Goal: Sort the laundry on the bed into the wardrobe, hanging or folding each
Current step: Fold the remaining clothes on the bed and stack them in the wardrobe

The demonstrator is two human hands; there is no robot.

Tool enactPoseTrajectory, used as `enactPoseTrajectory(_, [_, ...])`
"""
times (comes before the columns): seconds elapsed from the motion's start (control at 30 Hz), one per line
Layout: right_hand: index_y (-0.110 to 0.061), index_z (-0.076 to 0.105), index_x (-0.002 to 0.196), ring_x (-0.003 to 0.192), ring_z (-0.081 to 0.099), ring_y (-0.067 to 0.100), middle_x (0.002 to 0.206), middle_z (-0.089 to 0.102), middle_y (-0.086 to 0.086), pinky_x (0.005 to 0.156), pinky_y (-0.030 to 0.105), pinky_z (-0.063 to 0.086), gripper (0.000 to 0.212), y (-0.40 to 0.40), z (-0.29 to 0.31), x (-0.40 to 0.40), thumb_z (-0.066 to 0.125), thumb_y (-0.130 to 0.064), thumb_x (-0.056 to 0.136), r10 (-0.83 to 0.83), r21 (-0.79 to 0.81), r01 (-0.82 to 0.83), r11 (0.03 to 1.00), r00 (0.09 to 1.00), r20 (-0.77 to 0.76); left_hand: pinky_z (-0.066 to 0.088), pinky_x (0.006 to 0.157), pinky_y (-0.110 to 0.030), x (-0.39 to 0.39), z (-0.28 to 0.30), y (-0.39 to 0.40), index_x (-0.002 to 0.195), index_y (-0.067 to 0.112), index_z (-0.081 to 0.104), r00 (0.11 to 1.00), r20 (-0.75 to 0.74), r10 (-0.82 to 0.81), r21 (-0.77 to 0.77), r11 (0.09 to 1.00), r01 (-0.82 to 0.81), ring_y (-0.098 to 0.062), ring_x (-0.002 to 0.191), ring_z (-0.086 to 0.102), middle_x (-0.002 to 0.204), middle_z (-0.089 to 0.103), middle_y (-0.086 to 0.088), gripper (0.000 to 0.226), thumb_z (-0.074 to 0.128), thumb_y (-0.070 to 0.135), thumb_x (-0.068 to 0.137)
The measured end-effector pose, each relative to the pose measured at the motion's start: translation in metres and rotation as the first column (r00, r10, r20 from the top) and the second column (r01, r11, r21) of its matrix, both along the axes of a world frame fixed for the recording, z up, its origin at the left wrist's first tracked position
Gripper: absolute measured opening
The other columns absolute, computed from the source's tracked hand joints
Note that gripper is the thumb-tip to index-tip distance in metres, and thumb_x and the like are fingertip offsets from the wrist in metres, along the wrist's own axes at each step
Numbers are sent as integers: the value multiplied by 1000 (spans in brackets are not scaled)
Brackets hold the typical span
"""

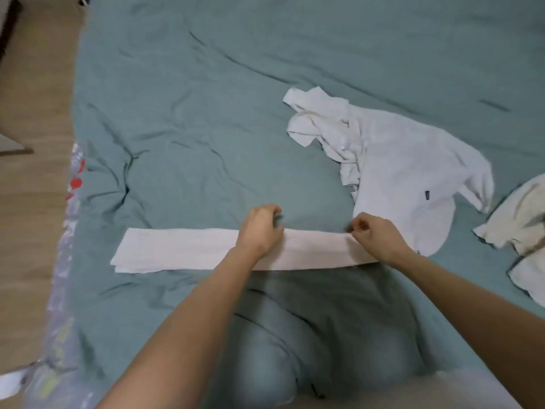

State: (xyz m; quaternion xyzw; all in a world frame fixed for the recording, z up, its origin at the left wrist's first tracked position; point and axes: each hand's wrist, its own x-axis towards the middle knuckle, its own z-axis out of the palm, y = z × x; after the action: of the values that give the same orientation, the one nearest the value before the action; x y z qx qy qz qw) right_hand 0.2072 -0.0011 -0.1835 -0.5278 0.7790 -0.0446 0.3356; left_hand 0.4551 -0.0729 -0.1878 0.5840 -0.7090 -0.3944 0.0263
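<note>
A white garment (182, 250) lies folded into a long narrow strip across the near part of the teal bed (206, 113). My left hand (261, 228) rests on the strip's middle with its fingers curled at the far edge. My right hand (376, 236) pinches the strip's right end between curled fingers. A crumpled white shirt (392, 166) with a small dark label lies just beyond my right hand. A cream garment (522, 231) sits at the right edge of the view, cut off by the frame.
Wooden floor (32, 202) runs along the left side of the bed. A patterned sheet (65, 276) hangs at the bed's left edge. My knees in grey jeans (295, 343) rest on the near part of the bed.
</note>
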Motion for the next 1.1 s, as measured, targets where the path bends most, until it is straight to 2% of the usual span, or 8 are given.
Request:
enactPoseTrajectory(0.2, [-12,52,128,118,51,26,127,57,8,98,32,36,40,20,-52,-104,55,-19,89,234,85,-219,972,943,-239,36,103,-33,-95,-48,12,133,23,51,797,256,-547,-22,821,570,-25,123,47,133,54,-3,43,56,37,93])
enactPoseTrajectory(0.43, [-8,57,96,91,58,29,101,60,10,75,34,41,9,40,-75,-139,57,-12,87,315,-30,-322,946,939,-138,40,92,-31,-137,-76,33,119,21,58,802,199,-564,-167,786,594,-24,114,55,123,59,0,30,60,27,90])
enactPoseTrajectory(0.57, [-12,55,81,65,54,20,85,57,3,51,24,37,15,76,-62,-140,61,-1,73,374,-231,-379,896,925,-68,31,68,-25,-137,-77,42,90,22,61,716,222,-662,-400,607,686,-21,77,64,87,64,2,35,81,18,62])
enactPoseTrajectory(0.67, [-14,51,81,57,50,14,70,57,0,54,23,36,15,96,-54,-135,60,-2,80,374,-180,-357,917,925,69,36,72,-22,-133,-80,47,101,26,67,628,248,-737,-372,526,764,-17,85,65,101,66,5,34,78,27,69])
enactPoseTrajectory(0.73, [-13,53,86,56,48,9,67,56,-4,57,20,38,14,103,-57,-133,64,-5,83,278,-140,-257,956,947,160,45,69,-23,-130,-81,49,102,28,68,604,264,-752,-345,511,787,-16,87,65,103,65,5,25,60,38,81])
enactPoseTrajectory(0.83, [-9,61,84,55,50,-2,65,53,-8,56,9,38,11,96,-55,-130,70,-4,81,-55,-63,83,995,933,355,53,72,-27,-133,-77,48,102,23,70,687,111,-718,-194,663,723,-19,93,65,106,64,4,40,41,48,88])
enactPoseTrajectory(0.97, [-14,48,61,47,39,1,55,43,-6,51,12,33,32,72,-62,-128,68,-10,86,-316,-7,348,937,859,402,49,73,-32,-141,-73,40,107,26,64,829,88,-552,-75,826,558,-18,98,60,109,60,11,30,45,47,95])
enactPoseTrajectory(1.1, [-8,58,79,63,43,7,72,51,-2,54,13,34,18,57,-74,-121,72,-17,83,-360,212,293,932,807,468,42,70,-29,-133,-70,35,103,28,61,677,272,-683,14,707,707,-22,97,60,105,65,9,16,53,38,93])
